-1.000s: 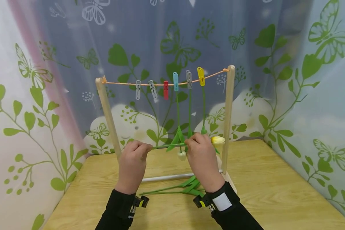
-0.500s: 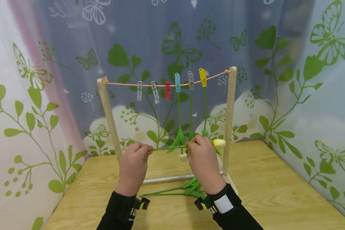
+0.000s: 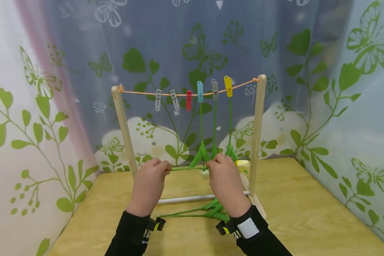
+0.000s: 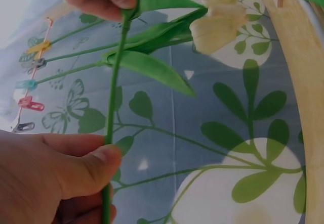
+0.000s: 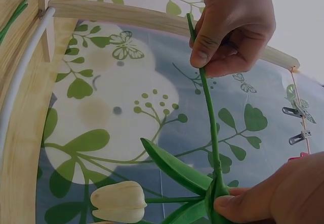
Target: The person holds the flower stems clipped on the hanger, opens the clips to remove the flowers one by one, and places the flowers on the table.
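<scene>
My left hand (image 3: 150,185) pinches the stem end of an artificial yellow tulip (image 3: 242,163) between thumb and fingers. Farther along the same stem (image 4: 115,82), my right hand (image 3: 225,185) pinches it where the leaves (image 5: 215,196) begin. The tulip lies roughly level across the front of the rack, bloom to the right. Behind it, three tulips hang bloom down from the orange cord, under a blue clothespin (image 3: 200,91), a grey clothespin (image 3: 215,89) and a yellow clothespin (image 3: 228,86). One pale hanging bloom (image 5: 119,201) shows beside my right hand in the right wrist view.
A red clothespin (image 3: 188,101) and two pale grey ones hang on the cord's left part with nothing in them. Wooden posts (image 3: 257,135) hold the cord. More green stems (image 3: 185,214) lie on the table in front of the white crossbar (image 3: 188,199). A patterned curtain stands behind.
Both hands, still gripping the tulip, have sunk slightly relative to the rack, and the stem now crosses lower over the hanging white bloom. The clothespins and hanging tulips stay put.
</scene>
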A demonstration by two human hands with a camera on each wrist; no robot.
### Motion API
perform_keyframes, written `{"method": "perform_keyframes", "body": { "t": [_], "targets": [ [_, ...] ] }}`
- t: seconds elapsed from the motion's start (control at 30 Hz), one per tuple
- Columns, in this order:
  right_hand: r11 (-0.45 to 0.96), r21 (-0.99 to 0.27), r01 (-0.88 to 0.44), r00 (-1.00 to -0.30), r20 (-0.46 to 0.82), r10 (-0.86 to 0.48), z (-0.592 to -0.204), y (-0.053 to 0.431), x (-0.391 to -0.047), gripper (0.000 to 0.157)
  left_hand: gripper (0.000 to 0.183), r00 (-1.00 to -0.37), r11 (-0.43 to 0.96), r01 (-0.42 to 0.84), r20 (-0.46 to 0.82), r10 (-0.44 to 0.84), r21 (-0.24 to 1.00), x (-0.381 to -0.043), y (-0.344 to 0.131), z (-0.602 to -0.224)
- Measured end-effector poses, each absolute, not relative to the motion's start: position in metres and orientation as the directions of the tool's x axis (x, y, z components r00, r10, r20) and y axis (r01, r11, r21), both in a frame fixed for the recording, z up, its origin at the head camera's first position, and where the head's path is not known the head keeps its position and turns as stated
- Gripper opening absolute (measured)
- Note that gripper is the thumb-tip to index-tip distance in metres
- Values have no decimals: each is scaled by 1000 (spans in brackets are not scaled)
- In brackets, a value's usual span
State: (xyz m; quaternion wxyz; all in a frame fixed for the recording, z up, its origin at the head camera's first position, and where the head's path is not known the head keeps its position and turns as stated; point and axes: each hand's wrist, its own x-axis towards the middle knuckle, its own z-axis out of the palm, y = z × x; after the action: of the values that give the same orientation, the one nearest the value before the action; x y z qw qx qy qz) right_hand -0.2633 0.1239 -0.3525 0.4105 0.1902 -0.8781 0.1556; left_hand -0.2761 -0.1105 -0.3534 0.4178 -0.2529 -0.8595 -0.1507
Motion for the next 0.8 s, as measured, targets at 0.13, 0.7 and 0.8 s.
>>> {"method": "perform_keyframes", "body": {
  "t": [0.13, 0.7, 0.8],
  "targets": [
    [896, -102, -432, -631, 744, -219, -358, 122, -262, 16, 9, -573, 846, 531, 751, 326, 38, -273, -111, -356],
    [919, -101, -381, -718, 658, -225, -358, 118, -265, 23, 15, -682, 863, 502, 640, 355, 57, -274, -105, -360],
    [923, -116, -366, -747, 628, -217, -360, 119, -267, 24, 14, -707, 867, 494, 612, 354, 69, -275, -104, -362]
  ]
}}
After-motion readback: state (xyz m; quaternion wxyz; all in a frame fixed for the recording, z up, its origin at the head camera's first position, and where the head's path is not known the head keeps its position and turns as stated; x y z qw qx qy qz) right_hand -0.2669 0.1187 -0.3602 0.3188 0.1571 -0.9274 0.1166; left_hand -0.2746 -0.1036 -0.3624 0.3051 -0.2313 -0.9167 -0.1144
